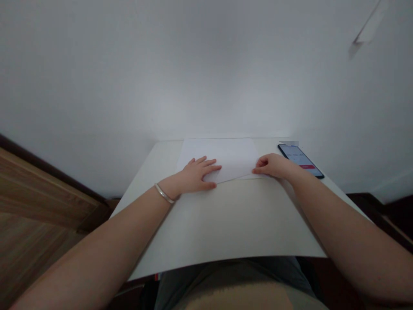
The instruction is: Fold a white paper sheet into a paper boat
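Paper [230,150] lies at the far part of a white surface [238,224], its far edge near the wall [206,64] and its long axis running left to right across the person's front. Both forearms reach forward from the near corners, the left forearm [106,241] angling inward from one side and the right forearm [342,219] from the other. Left hand [200,174] lies palm down on the paper's near left part, fingers spread toward the right, thumb just at the near edge. Right hand [271,165] is at the near right corner, thumb and fingertips pressed together and pinching the margin, so the sheet extends leftward and away from it. Near that pinch the edge slants and seems slightly raised, though white on white in dim light hides whether there are several layers. Just beyond the right wrist lies a phone [298,158], screen lit; a silvery bangle [164,193] circles the left wrist.
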The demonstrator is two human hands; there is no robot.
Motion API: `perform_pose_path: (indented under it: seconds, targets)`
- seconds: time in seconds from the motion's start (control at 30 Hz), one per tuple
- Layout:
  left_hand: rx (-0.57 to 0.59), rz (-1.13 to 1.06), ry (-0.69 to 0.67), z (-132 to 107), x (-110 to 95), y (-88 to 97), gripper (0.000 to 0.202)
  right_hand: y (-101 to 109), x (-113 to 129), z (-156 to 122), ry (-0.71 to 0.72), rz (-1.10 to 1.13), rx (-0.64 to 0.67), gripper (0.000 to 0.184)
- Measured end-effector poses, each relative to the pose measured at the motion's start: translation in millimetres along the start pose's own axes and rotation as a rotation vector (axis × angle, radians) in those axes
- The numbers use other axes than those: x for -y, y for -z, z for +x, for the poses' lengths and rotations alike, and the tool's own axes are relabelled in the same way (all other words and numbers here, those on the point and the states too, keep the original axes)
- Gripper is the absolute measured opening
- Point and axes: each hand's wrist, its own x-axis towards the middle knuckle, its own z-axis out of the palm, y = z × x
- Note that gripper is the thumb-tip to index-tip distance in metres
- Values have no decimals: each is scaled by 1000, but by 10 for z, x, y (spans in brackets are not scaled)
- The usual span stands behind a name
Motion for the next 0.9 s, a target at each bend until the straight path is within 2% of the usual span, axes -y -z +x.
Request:
perform_pose_path:
  seconds: [0.07, 0.17, 0.27, 0.43, 0.57, 0.67, 0.73, 0.8, 0.9]
  targets:
    - [-117, 21, -4, -26, -78, 12, 61, 1, 19, -20, 9, 5, -10, 19]
    - [-185, 68, -54, -54, -158, 30, 59, -3, 48, -44, 24, 4, -30, 20]
    - [-210, 161, -96, -63, -187, 40, 50, -25, 81, -62, 62, -17, -73, 23]
    - [-200, 296, -151, -50, -232, 92, 34, -106, 170, -98, 182, -39, -223, 24]
    - [-204, 399, -190, -49, -294, 167, 31, -176, 218, -99, 299, -6, -371, 26]
    - [-261, 436, -116, -77, -318, 222, 30, -226, 194, -67, 388, 80, -542, 33]
    - [-361, 399, -29, -101, -318, 250, 29, -251, 159, -40, 417, 176, -631, 41]
    - [-482, 301, 40, -115, -311, 268, 32, -267, 126, -16, 424, 301, -679, 49]
    - [-619, 56, 141, -108, -303, 279, 35, -285, 101, 17, 407, 506, -699, 70]
